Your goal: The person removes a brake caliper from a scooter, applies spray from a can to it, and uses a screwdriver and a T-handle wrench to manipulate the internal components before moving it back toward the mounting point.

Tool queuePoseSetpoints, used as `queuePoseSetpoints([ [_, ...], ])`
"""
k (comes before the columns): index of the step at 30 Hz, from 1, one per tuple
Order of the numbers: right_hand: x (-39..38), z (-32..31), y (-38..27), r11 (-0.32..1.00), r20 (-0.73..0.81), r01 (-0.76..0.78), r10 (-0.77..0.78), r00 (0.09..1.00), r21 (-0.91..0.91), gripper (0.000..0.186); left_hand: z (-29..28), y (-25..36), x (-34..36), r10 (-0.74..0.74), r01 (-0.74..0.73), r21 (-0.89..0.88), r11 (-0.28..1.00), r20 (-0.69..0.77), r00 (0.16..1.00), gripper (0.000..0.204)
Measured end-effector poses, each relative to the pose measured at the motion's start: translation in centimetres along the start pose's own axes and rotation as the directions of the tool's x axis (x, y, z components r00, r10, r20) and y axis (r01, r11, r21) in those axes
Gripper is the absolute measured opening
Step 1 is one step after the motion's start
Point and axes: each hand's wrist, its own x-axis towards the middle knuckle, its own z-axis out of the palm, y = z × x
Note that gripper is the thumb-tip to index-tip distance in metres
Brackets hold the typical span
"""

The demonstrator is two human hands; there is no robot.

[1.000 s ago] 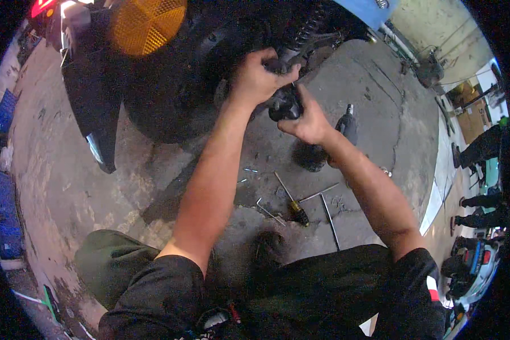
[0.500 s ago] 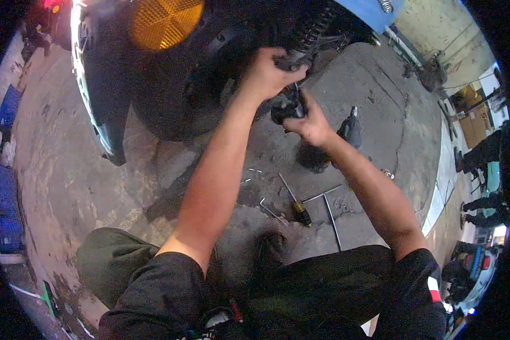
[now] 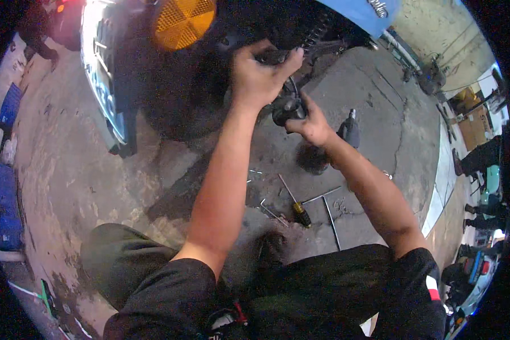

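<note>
My left hand (image 3: 256, 82) is at the vehicle's dark underside, its fingers curled behind a dark part and its thumb stretched along it toward the coil spring (image 3: 317, 31). What exactly the fingers grip is hidden in shadow. Just below and to the right, my right hand (image 3: 311, 126) is closed on a black rounded part (image 3: 286, 110) with a narrower piece rising from it toward my left hand. Above both hands is the vehicle's blue body panel (image 3: 360, 14). A round amber reflector (image 3: 185, 22) sits left of my left hand.
On the concrete floor lie a screwdriver (image 3: 301, 215) with a yellow and black handle, a T-handle wrench (image 3: 331, 222) and an L-shaped hex key (image 3: 273, 213). A dark power tool (image 3: 350, 129) stands beside my right forearm. Blue crates (image 3: 5, 207) line the left; people stand far right.
My left hand has shifted slightly left and its thumb has stretched upward. The right hand keeps its hold on the black part. The vehicle sits a little further right in view.
</note>
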Motion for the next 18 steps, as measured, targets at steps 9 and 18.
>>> queuePoseSetpoints([
  [9, 1.2, -0.8, 1.2, 0.983, 0.139, -0.060, 0.037, 0.990, 0.171, 0.087, -1.6, -4.9, -0.1, -0.151, 0.115, -0.138, 0.984, -0.287, 0.946, 0.031],
  [18, 1.4, -1.2, 2.2, 0.998, 0.079, -0.061, 0.062, 0.995, -0.009, 0.087, 0.6, -6.2, -0.7, -0.162, 0.169, 0.034, 0.985, -0.146, 0.976, 0.032],
])
